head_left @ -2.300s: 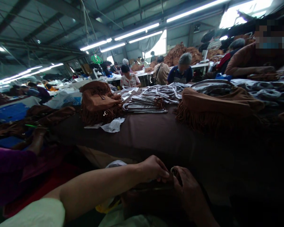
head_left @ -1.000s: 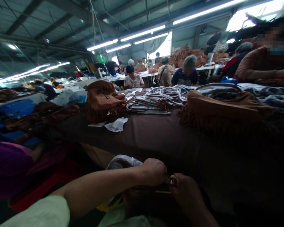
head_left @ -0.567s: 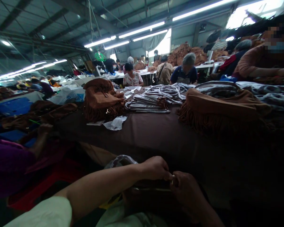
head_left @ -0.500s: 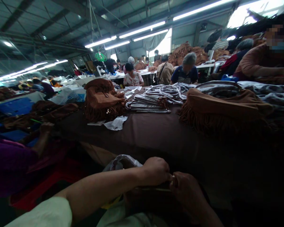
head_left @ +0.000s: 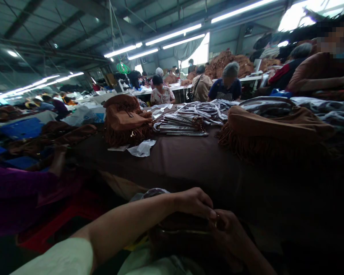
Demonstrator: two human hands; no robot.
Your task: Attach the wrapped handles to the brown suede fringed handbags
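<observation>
Low in the middle, my left hand (head_left: 194, 202) reaches across with its fingers pinched together and their tips against those of my right hand (head_left: 227, 227). The right fingers are curled round a small shiny metal piece, ring-like (head_left: 217, 220). Whether the left fingertips also grip it, I cannot tell. Beneath both hands, over my lap, lies a dark brown item with a thin shiny line along it (head_left: 186, 231), too dim to name surely. Behind my left forearm shows a strap wrapped in clear plastic (head_left: 157, 191).
A brown table (head_left: 174, 160) stretches ahead. On it are a fringed brown bag (head_left: 124, 114), a larger fringed bag (head_left: 275, 122), wrapped straps (head_left: 183, 124) and white paper (head_left: 142, 148). At left, a person in a purple sleeve (head_left: 17, 194) sits by a red stool (head_left: 54, 225). Other people work beyond.
My left hand has shifted slightly right, its fingers now extending further over the right hand's fingertips. The small metal piece shows more clearly. The view has shifted slightly.
</observation>
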